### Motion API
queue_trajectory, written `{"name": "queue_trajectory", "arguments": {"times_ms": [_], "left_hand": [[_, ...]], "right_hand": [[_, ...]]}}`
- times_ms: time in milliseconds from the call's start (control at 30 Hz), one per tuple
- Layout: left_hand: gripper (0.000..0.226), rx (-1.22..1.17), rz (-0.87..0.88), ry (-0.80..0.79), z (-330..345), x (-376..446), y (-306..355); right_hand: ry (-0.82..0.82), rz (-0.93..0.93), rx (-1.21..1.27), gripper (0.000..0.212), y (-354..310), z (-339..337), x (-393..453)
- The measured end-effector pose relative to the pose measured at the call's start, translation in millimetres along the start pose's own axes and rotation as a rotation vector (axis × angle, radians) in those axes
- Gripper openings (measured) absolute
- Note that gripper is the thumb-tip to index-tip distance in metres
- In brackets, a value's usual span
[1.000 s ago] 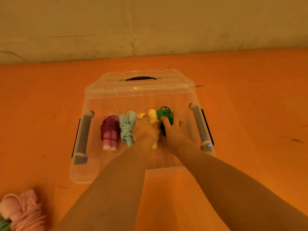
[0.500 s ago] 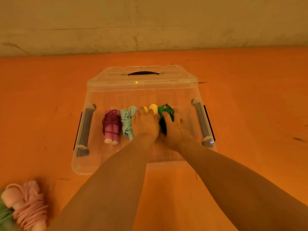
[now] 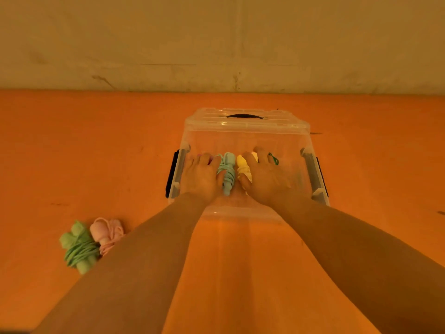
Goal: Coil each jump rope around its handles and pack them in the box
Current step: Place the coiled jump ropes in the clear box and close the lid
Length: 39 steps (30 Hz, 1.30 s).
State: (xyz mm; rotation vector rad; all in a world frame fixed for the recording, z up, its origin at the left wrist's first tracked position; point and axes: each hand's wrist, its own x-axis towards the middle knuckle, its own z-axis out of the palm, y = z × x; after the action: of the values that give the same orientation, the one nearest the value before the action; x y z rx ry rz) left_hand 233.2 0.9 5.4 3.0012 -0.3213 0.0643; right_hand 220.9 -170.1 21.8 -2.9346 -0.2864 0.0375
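Orange floor (image 3: 72, 153), clear box (image 3: 248, 213) near wall. Both hands flat, fingers spread, pressing coiled ropes inside: left hand (image 3: 201, 177), right hand (image 3: 267, 179). Loose green rope (image 3: 78, 249) and pink rope (image 3: 107, 233) lie left of box, nearer left hand, long axes pointing away from person.

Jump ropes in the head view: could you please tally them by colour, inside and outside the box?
Light blue rope: 1
Yellow rope: 1
Dark green rope: 1
Maroon rope, mostly under the left hand: 1
Light green rope: 1
Pink rope: 1
Total: 6
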Motion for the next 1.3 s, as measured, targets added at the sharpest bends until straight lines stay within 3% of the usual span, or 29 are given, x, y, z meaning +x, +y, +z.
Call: {"name": "queue_trajectory", "arguments": {"times_ms": [233,367,700,1033,1300], "left_hand": [[0.05,0.013,-0.031,0.101,-43,-67,-53],[0.042,0.041,-0.151,0.091,-53,-107,-97],[0.047,0.076,-0.437,0.002,-44,-193,-162],[0.051,0.01,-0.709,-0.131,-2,-230,-198],[0.059,-0.29,-0.82,-0.094,29,-225,-206]], "right_hand": [[0.001,-0.222,0.052,0.05,-81,-10,-10],[0.008,-0.355,0.008,0.048,-124,-3,-15],[-0.108,-0.542,0.03,0.048,-222,45,-35],[-0.246,-0.488,0.092,0.05,-274,103,-34],[-0.275,-0.354,0.161,0.058,-295,143,-38]]}}
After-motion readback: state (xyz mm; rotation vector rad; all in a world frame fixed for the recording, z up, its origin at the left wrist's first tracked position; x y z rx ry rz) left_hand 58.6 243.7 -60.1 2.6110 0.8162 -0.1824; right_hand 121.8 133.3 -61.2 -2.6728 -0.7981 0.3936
